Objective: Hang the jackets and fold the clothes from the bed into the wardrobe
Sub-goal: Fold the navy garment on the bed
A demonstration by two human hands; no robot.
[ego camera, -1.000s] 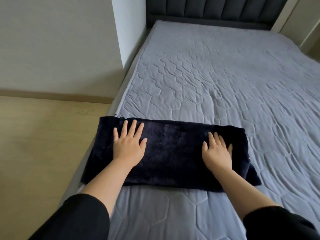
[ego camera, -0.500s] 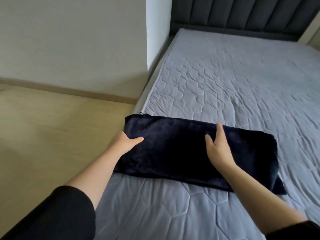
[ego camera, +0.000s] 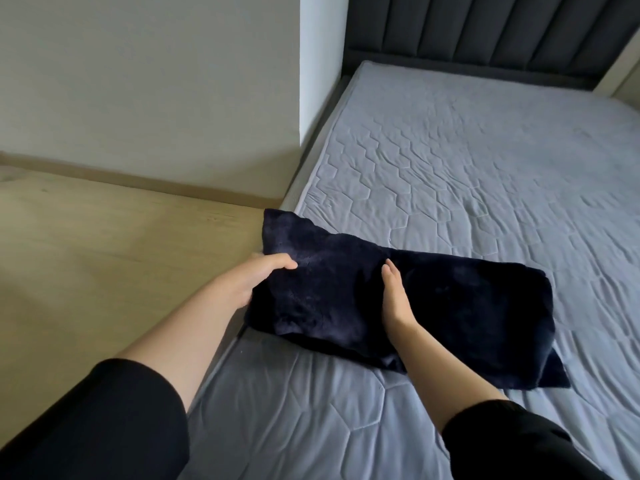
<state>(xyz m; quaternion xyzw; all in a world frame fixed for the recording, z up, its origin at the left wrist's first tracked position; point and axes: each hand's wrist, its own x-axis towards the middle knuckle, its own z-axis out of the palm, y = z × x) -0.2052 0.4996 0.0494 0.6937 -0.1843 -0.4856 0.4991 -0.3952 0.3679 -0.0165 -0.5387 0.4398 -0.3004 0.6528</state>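
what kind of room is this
Most likely a bedroom in a home. A bed with a grey quilted mattress cover fills the right side, a dark padded headboard stands behind it, and a folded dark fleece garment lies on it beside a wood-look floor.

Both arms wore black sleeves, the left sleeve (ego camera: 104,420) and the right sleeve (ego camera: 512,445) pushed up so the forearms were bare. The left hand (ego camera: 258,277) and right hand (ego camera: 394,292) wore nothing.
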